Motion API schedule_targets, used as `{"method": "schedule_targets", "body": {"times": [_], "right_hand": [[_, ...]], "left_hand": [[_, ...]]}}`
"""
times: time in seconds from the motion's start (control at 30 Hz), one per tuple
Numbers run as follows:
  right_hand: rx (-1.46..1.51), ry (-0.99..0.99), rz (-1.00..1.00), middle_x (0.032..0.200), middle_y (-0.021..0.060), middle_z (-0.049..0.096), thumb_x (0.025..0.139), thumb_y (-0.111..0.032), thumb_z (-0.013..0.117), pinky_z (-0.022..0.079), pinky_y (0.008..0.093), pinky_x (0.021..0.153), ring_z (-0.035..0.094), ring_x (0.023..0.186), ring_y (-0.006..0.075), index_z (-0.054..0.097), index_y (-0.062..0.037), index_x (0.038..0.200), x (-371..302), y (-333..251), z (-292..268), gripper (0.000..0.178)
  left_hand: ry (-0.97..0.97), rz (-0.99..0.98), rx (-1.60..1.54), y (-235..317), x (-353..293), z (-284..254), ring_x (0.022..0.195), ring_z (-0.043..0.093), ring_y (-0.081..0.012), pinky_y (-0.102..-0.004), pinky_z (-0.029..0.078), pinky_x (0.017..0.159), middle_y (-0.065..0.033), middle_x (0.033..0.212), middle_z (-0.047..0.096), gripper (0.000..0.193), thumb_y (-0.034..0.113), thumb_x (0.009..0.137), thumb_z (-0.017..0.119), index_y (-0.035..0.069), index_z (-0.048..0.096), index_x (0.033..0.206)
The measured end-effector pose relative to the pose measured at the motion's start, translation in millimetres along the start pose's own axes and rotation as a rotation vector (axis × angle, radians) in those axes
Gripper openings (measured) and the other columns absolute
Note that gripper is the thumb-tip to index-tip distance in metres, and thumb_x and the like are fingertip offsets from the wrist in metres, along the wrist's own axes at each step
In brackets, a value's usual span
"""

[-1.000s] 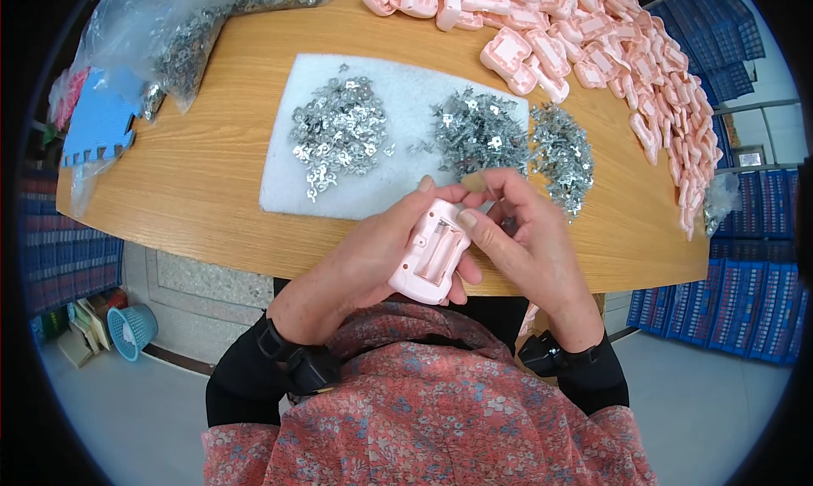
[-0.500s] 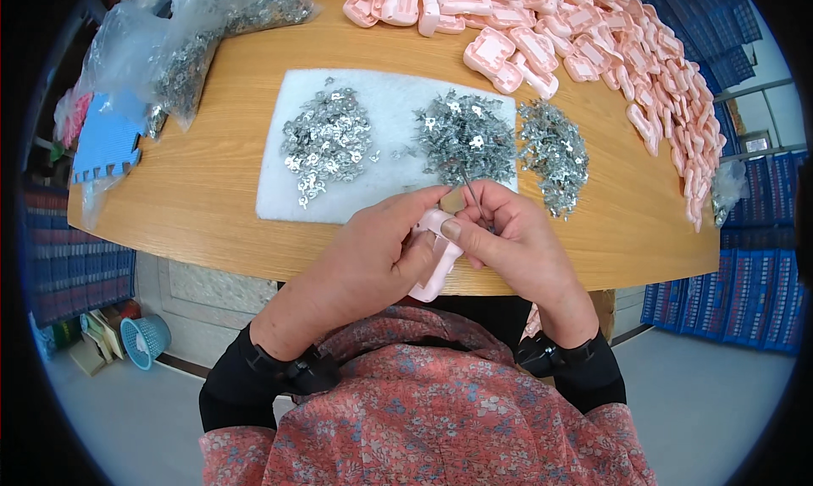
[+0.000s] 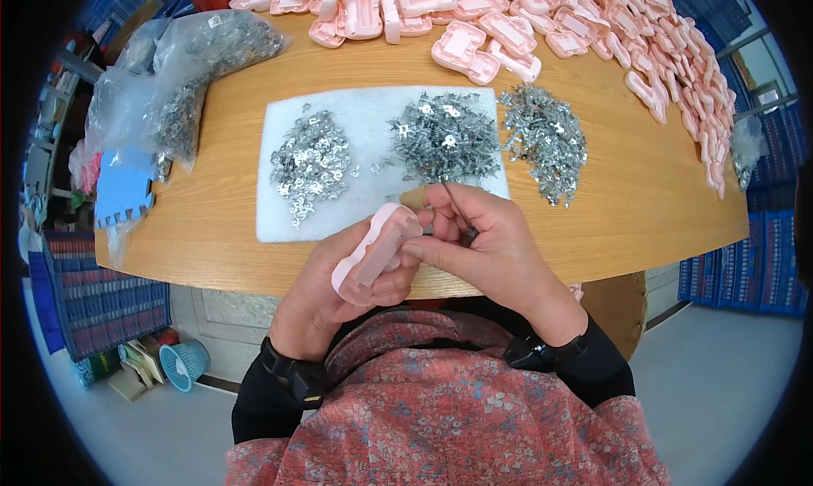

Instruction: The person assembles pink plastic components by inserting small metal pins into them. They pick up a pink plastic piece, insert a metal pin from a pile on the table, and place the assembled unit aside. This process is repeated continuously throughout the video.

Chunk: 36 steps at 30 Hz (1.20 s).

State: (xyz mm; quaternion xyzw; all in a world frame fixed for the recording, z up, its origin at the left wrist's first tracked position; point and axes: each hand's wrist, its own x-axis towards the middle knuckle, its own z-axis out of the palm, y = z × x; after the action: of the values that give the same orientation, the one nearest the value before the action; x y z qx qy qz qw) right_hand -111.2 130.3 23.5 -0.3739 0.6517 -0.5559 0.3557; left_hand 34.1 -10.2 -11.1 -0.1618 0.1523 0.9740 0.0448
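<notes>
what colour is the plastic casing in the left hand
The wavy-edged plastic casing is pale pink, shown best in the head view.

Bright indoor light
Soft shading on the pink casing (image 3: 381, 253); metal pieces (image 3: 311, 162) glint; the table (image 3: 212, 190) bows; corners black.

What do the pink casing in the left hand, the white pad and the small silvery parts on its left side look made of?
Pink casing: likely moulded plastic, satin; smooth, rounded, evenly coloured.
White pad: perhaps foam or felt, matte; slightly mottled surface.
Silvery parts: probably thin stamped metal, shiny; bright glints, flat cut shapes.
</notes>
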Motion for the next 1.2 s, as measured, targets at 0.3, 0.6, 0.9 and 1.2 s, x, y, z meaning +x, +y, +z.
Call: {"method": "schedule_targets", "body": {"times": [0.3,0.6,0.9,1.2], "right_hand": [[-0.011,-0.039,0.094,0.074,-0.0063,0.054,0.088,-0.012,0.075,0.04,0.0193,0.058,0.047,0.066,0.0007,0.066,-0.0016,0.093,4.0,3.9,-15.7,0.014],[-0.418,0.021,-0.051,0.079,0.0039,0.06,0.098,-0.017,0.06,0.048,0.0291,0.064,0.058,0.069,0.0157,0.069,-0.0044,0.103,10.2,-10.7,-20.9,0.016],[-1.084,-0.048,-0.285,0.086,0.0122,0.062,0.087,-0.018,0.066,0.052,0.0433,0.069,0.065,0.08,0.0331,0.067,-0.0055,0.09,81.2,-7.8,46.2,0.013],[-0.983,0.019,-0.356,0.071,0.0095,0.06,0.084,-0.017,0.069,0.049,0.0375,0.06,0.061,0.064,0.0252,0.065,-0.0018,0.082,90.6,-8.3,41.1,0.015]], "left_hand": [[-0.119,-0.104,0.132,9.2,-5.1,-0.1,0.053,0.043,-0.0082,-0.0212,0.03,0.045,-0.0061,0.087,0.054,0.037,0.025,0.101,0.044,-0.004,0.055,0.122],[0.144,0.208,0.219,20.1,-47.7,-18.4,0.067,0.053,-0.0134,-0.0268,0.044,0.059,-0.0066,0.093,0.059,0.047,0.017,0.098,0.05,-0.009,0.049,0.137],[0.131,0.334,0.011,15.3,-60.6,-19.1,0.092,0.068,-0.0241,-0.0495,0.059,0.085,-0.0173,0.112,0.062,0.045,0.024,0.1,0.055,0.007,0.043,0.139],[0.141,0.293,0.103,23.5,-63.7,-26.5,0.097,0.068,-0.0256,-0.0453,0.061,0.083,-0.0189,0.114,0.064,0.049,0.015,0.098,0.061,0.01,0.039,0.142]]}}
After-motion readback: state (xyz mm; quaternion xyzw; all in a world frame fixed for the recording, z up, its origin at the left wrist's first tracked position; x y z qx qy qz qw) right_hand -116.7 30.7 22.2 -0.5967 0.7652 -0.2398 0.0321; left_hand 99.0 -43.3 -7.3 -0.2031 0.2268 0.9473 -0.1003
